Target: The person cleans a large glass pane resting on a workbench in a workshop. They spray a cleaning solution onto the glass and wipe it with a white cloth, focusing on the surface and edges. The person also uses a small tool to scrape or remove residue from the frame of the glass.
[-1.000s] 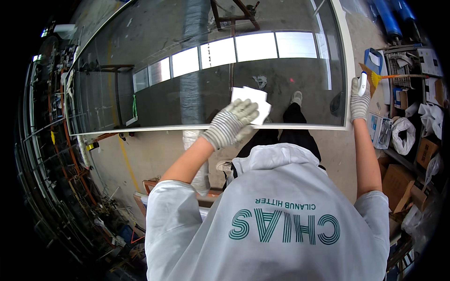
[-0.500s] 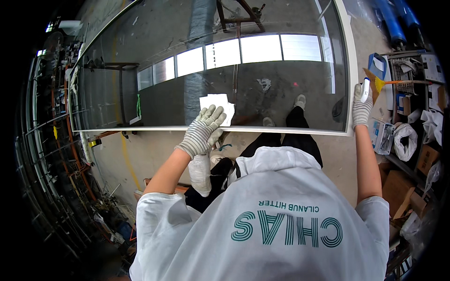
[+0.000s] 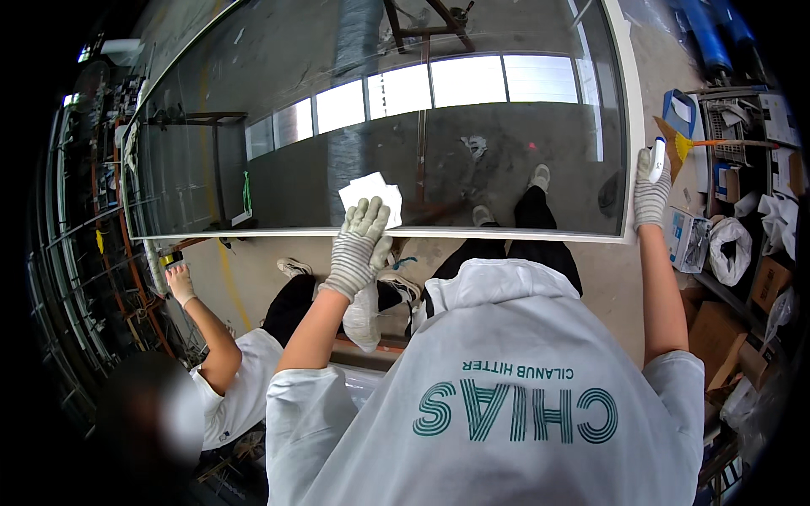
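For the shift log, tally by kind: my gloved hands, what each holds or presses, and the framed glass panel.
Gloved hands: 2 (left hand, right hand)
White pad under the left: 1
White item with a blue tip in the right: 1
Framed glass panel: 1
Total: 5

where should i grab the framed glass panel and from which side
Probably best by the white frame on the right side of the glass panel, coming from the right and wrapping around it. The frame is a long, narrow border with floor showing outside it, while the panel's face is broad and flat, with nothing to close around. The right hand is beside this edge.
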The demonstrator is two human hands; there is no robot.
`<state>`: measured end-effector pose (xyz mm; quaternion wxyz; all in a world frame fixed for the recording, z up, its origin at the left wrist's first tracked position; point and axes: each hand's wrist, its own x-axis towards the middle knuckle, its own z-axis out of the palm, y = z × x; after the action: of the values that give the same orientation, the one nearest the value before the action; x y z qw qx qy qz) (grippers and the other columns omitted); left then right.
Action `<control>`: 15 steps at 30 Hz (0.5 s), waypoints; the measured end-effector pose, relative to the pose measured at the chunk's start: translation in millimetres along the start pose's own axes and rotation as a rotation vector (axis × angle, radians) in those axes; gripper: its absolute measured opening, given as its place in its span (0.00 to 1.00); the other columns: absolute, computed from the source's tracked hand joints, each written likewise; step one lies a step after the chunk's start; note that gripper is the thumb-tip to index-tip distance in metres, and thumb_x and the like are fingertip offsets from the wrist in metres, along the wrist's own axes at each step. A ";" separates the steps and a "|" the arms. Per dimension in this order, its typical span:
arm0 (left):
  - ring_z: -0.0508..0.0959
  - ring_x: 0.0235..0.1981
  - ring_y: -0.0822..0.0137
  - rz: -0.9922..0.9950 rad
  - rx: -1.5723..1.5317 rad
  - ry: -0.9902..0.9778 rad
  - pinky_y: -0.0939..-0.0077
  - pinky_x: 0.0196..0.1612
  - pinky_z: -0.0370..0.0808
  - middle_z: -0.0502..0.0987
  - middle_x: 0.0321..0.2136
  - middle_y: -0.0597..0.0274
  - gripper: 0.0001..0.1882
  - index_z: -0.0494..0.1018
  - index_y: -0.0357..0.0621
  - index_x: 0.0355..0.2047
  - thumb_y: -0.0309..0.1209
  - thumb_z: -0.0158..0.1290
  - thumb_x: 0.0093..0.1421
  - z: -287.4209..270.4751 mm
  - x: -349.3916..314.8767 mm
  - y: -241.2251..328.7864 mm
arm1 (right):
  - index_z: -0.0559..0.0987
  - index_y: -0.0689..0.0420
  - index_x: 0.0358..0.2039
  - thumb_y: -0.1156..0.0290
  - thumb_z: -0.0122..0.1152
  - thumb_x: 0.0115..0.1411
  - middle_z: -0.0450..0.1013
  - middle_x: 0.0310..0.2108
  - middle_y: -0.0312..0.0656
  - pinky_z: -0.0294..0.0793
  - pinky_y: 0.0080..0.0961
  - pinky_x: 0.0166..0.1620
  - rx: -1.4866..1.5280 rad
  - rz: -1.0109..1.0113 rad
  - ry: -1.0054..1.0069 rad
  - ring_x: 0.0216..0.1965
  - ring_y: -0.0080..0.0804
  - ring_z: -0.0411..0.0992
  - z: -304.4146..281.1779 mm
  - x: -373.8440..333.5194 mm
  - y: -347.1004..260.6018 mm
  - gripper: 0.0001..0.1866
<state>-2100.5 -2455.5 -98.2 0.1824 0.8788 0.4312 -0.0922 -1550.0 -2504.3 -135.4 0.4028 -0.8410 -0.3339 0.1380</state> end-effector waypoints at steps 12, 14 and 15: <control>0.59 0.64 0.54 0.445 -0.112 0.103 0.61 0.67 0.51 0.62 0.61 0.54 0.26 0.64 0.41 0.57 0.40 0.45 0.61 -21.9 109.5 136.6 | 0.73 0.62 0.44 0.56 0.61 0.59 0.73 0.32 0.42 0.71 0.26 0.42 -0.027 -0.088 0.015 0.33 0.29 0.69 4.8 4.3 2.9 0.22; 0.59 0.64 0.55 0.492 -0.061 -0.022 0.61 0.67 0.51 0.62 0.61 0.55 0.26 0.64 0.44 0.58 0.41 0.45 0.61 -29.7 99.8 117.9 | 0.74 0.61 0.43 0.56 0.62 0.58 0.73 0.32 0.43 0.72 0.27 0.41 0.026 -0.092 0.055 0.32 0.30 0.70 10.5 7.5 15.4 0.22; 0.58 0.64 0.56 0.464 -0.051 0.024 0.62 0.67 0.50 0.61 0.62 0.57 0.26 0.63 0.46 0.59 0.40 0.46 0.61 -23.0 83.6 89.4 | 0.74 0.61 0.43 0.56 0.62 0.58 0.73 0.31 0.43 0.72 0.27 0.41 0.046 -0.081 0.079 0.32 0.31 0.70 9.5 8.6 25.3 0.22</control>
<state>-1978.5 -2436.0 -82.2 0.2157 0.9505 0.2220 -0.0261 -1537.0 -2504.4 -160.6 0.4400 -0.8221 -0.3484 0.0956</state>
